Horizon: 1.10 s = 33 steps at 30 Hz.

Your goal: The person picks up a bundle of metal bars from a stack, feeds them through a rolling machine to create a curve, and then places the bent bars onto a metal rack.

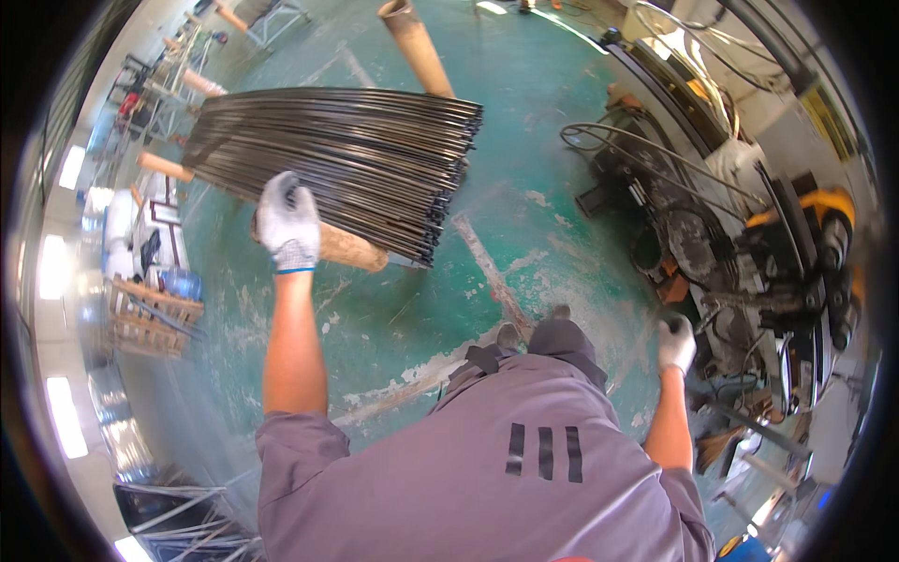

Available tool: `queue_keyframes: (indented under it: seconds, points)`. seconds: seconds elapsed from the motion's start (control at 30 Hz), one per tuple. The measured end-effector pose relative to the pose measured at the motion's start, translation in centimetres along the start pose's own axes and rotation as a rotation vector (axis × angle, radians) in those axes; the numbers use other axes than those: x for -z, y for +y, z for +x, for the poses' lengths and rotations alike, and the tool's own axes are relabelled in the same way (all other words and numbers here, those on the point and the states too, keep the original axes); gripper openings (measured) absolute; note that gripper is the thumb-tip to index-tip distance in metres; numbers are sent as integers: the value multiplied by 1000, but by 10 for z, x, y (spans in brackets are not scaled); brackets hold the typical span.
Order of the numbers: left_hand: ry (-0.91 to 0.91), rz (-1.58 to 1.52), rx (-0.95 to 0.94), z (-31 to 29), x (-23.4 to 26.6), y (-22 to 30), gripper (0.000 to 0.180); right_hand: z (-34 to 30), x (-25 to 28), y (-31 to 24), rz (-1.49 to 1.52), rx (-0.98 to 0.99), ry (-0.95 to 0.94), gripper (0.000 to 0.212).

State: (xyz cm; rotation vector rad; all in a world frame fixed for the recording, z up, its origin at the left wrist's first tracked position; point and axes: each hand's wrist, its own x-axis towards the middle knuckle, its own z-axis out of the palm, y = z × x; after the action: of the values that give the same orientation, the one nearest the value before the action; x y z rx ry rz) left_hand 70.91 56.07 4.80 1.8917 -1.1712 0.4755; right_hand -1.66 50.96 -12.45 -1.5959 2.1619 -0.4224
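A broad layer of long dark metal rods (pixel 328 140) lies at the upper left, across tan cylindrical supports. My left hand (pixel 288 225), in a white glove with grey fingertips, is curled at the near edge of the rods, over the nearest tan cylinder (pixel 351 246). Whether a rod lies within its fingers is hidden. On the other side, my right hand (pixel 676 345), also gloved, is closed beside a dark, greasy machine (pixel 693 234). Anything inside that grip cannot be made out.
Another tan cylinder (pixel 412 47) sticks out beyond the rods. Cables (pixel 646 155) loop over the machine at right, near a yellow-orange unit (pixel 829 211). Wooden pallets (pixel 145 318) stand at the left. The green floor (pixel 534 225) is worn and scuffed.
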Motion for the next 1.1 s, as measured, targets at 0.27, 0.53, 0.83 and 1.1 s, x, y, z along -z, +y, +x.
queue_keyframes:
  seconds: [0.27,0.53,0.83,1.1]
  points:
    - [-49,710,25,20,2,-35,19,72,-241,-366,73,773,-316,74]
    - [-69,743,154,28,-4,-30,18,54,-362,-587,-250,871,-480,113]
    - [-52,770,207,47,-17,-30,15,47,-406,-606,-418,853,-870,51]
    - [-30,712,204,53,-15,-34,15,81,-393,-652,-519,901,-1025,47]
